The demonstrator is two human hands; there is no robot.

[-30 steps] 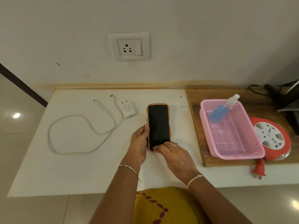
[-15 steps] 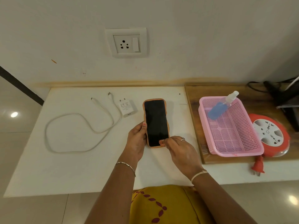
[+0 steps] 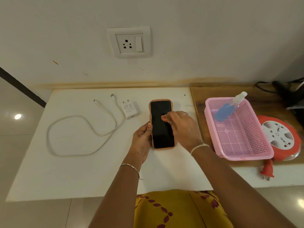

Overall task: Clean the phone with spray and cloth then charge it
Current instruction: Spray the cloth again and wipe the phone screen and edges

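"On the white worktop (image 3: 82, 175), straight ahead of you: is that where the phone sits?"

"Yes. The phone (image 3: 162, 129) is screen up and dark, in a tan case, and its long axis runs from you toward the wall. Your left hand (image 3: 142, 142) grips its lower left edge, thumb on the rim. Whether the phone's back rests flat on the worktop, I cannot tell."

"And your right hand?"

"Your right hand (image 3: 182, 127) reaches over the phone's right edge with bent fingers, tips touching the glass near the middle. Whether they pinch anything, I cannot tell; no cloth shows anywhere."

"So what does the next move turn on?"

"The spray bottle (image 3: 228, 108). It lies tilted in the pink basket (image 3: 246, 156), well to the right of the phone, its nozzle over the far rim. Your right hand is the nearer one, so I'd judge it should make that reach while the left steadies the phone. The charger (image 3: 131, 110) and cable (image 3: 85, 135) lie to the phone's left, nearer your left hand, below the wall socket (image 3: 130, 42); that side is for later, I'd say."
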